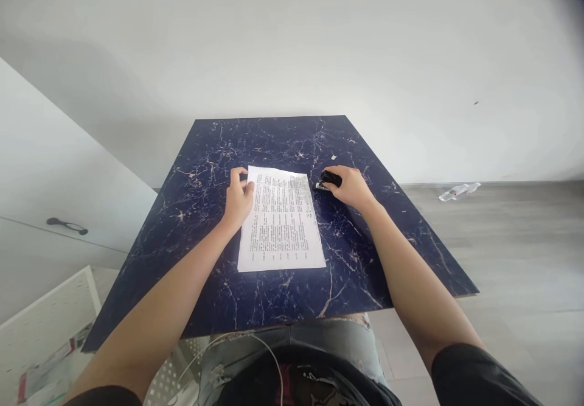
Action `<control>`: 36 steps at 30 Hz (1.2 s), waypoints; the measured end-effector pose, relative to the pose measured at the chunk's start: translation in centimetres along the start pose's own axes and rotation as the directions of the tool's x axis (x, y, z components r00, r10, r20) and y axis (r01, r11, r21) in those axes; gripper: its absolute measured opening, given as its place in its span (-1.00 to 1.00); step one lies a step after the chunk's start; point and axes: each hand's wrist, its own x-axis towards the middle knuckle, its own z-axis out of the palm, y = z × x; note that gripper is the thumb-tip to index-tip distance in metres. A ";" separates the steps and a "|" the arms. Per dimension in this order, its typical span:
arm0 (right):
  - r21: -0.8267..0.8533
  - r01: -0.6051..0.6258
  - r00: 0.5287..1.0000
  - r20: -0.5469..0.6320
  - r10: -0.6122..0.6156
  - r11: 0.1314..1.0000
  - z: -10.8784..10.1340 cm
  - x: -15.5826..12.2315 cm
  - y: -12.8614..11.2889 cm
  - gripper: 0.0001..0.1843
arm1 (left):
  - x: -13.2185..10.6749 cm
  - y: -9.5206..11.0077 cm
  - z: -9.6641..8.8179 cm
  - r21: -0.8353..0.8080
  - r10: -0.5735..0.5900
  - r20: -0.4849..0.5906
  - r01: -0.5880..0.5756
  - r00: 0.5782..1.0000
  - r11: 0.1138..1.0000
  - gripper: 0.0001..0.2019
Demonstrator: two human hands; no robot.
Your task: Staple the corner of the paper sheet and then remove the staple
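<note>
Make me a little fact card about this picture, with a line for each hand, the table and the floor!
Left hand: holding the left edge of the printed paper, thumb on top
Right hand: gripping a black stapler, right of the paper
Table: dark blue, pale marble-like veins
White scrap: on the table, beyond the stapler
Floor: clear plastic piece near the wall

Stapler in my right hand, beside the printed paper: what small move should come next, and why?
Perhaps slide the stapler toward the right edge of the printed paper: your right hand holds it seemingly just short of that edge, while your left hand grips the opposite side.
</note>
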 end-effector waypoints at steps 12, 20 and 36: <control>-0.078 -0.204 0.979 -0.026 0.203 0.976 0.7 0.4 -0.2 -0.38 | 0.3 0.5 -0.1 0.087 0.131 0.120 -0.142 0.984 0.986 -0.81; -0.142 -0.294 0.956 -0.015 0.294 0.945 1.1 0.5 -0.6 -0.37 | 0.7 0.3 -0.4 0.047 0.109 0.271 -0.127 0.956 0.991 -0.75; -0.104 -0.244 0.969 -0.047 0.241 0.964 1.2 0.4 -0.7 -0.36 | 0.6 0.8 -0.5 -0.030 0.103 0.172 -0.099 0.980 0.995 -0.66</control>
